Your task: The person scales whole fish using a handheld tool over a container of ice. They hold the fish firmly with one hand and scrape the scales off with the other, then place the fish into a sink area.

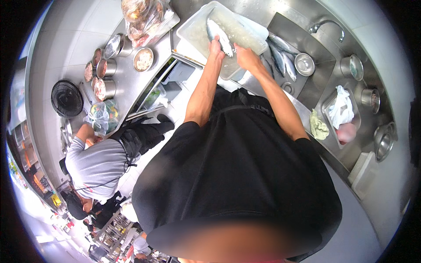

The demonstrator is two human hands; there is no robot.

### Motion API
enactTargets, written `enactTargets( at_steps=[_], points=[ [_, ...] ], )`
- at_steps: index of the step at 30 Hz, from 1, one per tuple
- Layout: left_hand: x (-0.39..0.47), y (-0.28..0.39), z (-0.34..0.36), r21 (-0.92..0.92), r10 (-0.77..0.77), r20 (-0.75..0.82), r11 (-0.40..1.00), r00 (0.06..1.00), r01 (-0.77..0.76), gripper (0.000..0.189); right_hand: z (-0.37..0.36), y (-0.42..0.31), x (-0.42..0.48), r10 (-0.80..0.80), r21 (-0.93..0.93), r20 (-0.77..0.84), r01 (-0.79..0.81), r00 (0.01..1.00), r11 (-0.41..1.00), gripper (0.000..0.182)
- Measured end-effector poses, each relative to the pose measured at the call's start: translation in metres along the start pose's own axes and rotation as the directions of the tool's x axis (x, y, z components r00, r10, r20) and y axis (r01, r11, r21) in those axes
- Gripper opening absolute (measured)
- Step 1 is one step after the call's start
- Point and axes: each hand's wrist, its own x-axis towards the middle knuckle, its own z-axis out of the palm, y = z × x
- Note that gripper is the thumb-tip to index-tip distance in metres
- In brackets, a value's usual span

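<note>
In the head view a silvery whole fish (219, 33) lies over a translucent plastic tub (187, 32) of cloudy water. My left hand (216, 48) grips the fish along its side, thumb on top. Close to the lower end of the fish is my right hand (247, 58), its fingers curled and its index finger pointing at the fish; whether it holds a small tool cannot be seen. Several more whole fish (279, 60) lie in the steel sink to the right of the tub, beside a small metal bowl (305, 64).
A faucet (327, 27) rises behind the sink. Along the right counter are a green cloth (318, 125) and a steel tray (340, 144) with a plastic bag. Metal containers (106, 68) and bagged food (144, 19) stand at left. A co-worker in a grey shirt (98, 164) bends over the left counter.
</note>
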Motion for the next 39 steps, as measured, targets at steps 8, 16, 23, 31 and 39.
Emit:
enactTargets(
  at_steps=[8, 16, 23, 31, 39],
  points=[
    [0.015, -0.007, -0.012, -0.025, 0.052, 0.050, 0.998, 0.997, -0.051, 0.042, -0.001, -0.002, 0.027, -0.097, -0.033, -0.013, 0.097, 0.995, 0.995, 0.043],
    [-0.016, -0.005, 0.018, -0.038, 0.146, -0.077, 0.988, 0.986, -0.149, 0.043, -0.010, 0.002, 0.011, -0.019, -0.040, -0.031, 0.018, 0.999, 0.999, 0.041],
    [-0.023, -0.002, 0.018, 0.111, 0.181, 0.017, 0.977, 0.983, -0.182, 0.044, -0.027, -0.022, -0.011, -0.047, -0.238, 0.052, 0.058, 0.998, 0.969, 0.050],
    [-0.038, -0.002, 0.032, 0.138, 0.187, -0.150, 0.976, 0.971, -0.167, 0.049, -0.027, -0.012, -0.022, -0.147, -0.323, 0.024, 0.147, 0.989, 0.935, 0.052],
    [-0.034, 0.005, 0.003, 0.088, 0.087, -0.081, 0.993, 0.993, -0.079, 0.035, -0.030, 0.000, -0.008, 0.036, -0.084, 0.093, -0.029, 0.995, 0.996, 0.050]
  ],
)
